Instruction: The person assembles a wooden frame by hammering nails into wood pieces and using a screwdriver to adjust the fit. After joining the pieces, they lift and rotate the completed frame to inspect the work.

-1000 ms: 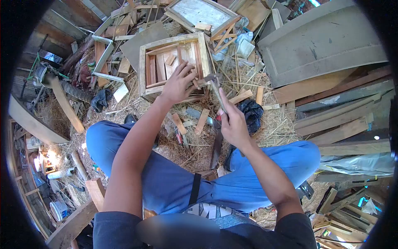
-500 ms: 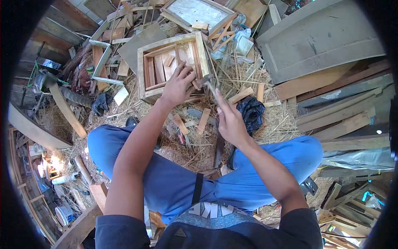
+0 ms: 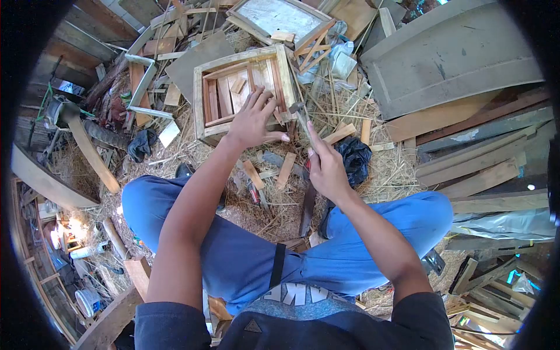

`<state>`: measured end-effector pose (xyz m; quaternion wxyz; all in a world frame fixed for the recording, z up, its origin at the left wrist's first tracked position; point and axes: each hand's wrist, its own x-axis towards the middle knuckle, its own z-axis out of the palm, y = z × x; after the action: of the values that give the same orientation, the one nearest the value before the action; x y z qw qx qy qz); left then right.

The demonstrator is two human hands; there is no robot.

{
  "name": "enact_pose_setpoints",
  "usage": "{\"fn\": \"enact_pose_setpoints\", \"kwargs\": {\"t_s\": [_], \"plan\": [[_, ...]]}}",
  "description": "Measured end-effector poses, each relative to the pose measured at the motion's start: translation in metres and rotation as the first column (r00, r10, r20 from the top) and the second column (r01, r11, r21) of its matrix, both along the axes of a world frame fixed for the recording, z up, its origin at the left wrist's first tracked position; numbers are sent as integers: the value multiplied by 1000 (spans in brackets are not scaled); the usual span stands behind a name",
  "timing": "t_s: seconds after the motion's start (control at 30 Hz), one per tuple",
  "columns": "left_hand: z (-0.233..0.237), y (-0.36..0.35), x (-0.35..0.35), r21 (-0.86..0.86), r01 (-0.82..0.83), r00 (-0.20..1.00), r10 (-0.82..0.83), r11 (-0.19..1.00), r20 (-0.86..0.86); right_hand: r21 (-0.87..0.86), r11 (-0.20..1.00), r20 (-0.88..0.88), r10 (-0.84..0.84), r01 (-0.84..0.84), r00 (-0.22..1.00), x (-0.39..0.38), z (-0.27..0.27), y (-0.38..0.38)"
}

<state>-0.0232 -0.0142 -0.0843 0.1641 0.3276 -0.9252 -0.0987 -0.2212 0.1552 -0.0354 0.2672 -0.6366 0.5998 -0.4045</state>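
**Item: hammer** (image 3: 303,122). It is being held raised above the littered ground at mid-scene, just right of the near right corner of the wooden box (image 3: 199,99). Its long axis is being kept running near to far and tilted slightly left. The head is at the far end, just beside the box corner, and the handle end is at the near end, inside the grip.

**Holder: right hand** (image 3: 328,172). The fingers are being clenched round the lower handle, and the thumb is being laid along the shaft toward the head. Of the two hands, this one is being kept nearer to the person.

**Companion: left hand** (image 3: 252,121). The fingers are being spread flat and released, with nothing grasped. The fingertips are being rested on the slats (image 3: 224,96) and rim at the box's near right corner, and the thumb is being stretched right, toward the hammer. The hammer head is being poised just right of these fingers and apart from them as far as can be told. Any nail between them is too small to be made out.

**Surroundings:**
- Short offcuts (image 3: 285,170) are being left scattered on the straw (image 3: 385,169) near the box.
- A black bag (image 3: 353,156) is lying just right of the right hand.
- Blue trousers (image 3: 233,245) are being worn, with the knees set wide on either side.
- A grey panel (image 3: 455,58) is lying far right, with planks (image 3: 484,175) stacked on its near side.
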Motion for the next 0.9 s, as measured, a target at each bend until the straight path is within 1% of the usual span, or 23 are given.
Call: {"fn": "enact_pose_setpoints", "kwargs": {"t_s": [0.07, 0.1, 0.17, 0.37, 0.43, 0.5, 0.57, 0.63, 0.7, 0.77, 0.8, 0.87, 0.9], "plan": [[-2, 0, -1, -15, -24, 1000, 24, 1000, 10, 73, 997, -19, 2, -1, 1000, -1, 4, -1], [-1, 0, -2, -28, -51, 998, 52, 998, 21, 71, 997, -19, 2, -1, 1000, -1, 4, -2], [1, 1, -2, -18, -56, 998, 56, 998, 11, 118, 993, -10, -2, 3, 1000, -2, 3, -3], [-4, 0, -1, -19, -45, 999, 45, 999, -31, 20, 1000, -30, 12, -11, 999, 0, -10, -5], [-3, -1, -1, -23, -38, 999, 37, 999, -31, 19, 1000, -25, 11, -10, 1000, 0, -7, -6], [-3, 0, -1, -1, -32, 997, 32, 999, -68, 18, 1000, -20, 11, -11, 1000, 0, -4, -7], [-3, -1, 0, 12, -23, 997, 24, 1000, -69, 41, 999, 13, 16, -16, 1000, 0, -2, -8], [-1, -2, 0, 25, -14, 997, 15, 1000, -72, 68, 997, 6, 20, -21, 1000, 0, 0, -8], [0, -3, 0, 29, 13, 994, -10, 999, -111, 95, 995, -2, 25, -25, 1000, 1, 1, -7], [-1, -4, 2, 33, 27, 993, -23, 999, -114, -78, 997, 42, 3, 1, 999, 5, 1, -6], [-2, -5, 3, 39, 41, 992, -36, 998, -120, -76, 997, 43, 7, -3, 999, 6, 1, -6], [-6, -7, 5, 27, 37, 994, -34, 999, -106, -228, 974, 3, -3, 3, 1000, 7, 2, -4], [-7, -7, 4, 12, 39, 995, -38, 999, -93, -225, 974, 2, -1, 2, 1000, 6, 1, -2]]}}
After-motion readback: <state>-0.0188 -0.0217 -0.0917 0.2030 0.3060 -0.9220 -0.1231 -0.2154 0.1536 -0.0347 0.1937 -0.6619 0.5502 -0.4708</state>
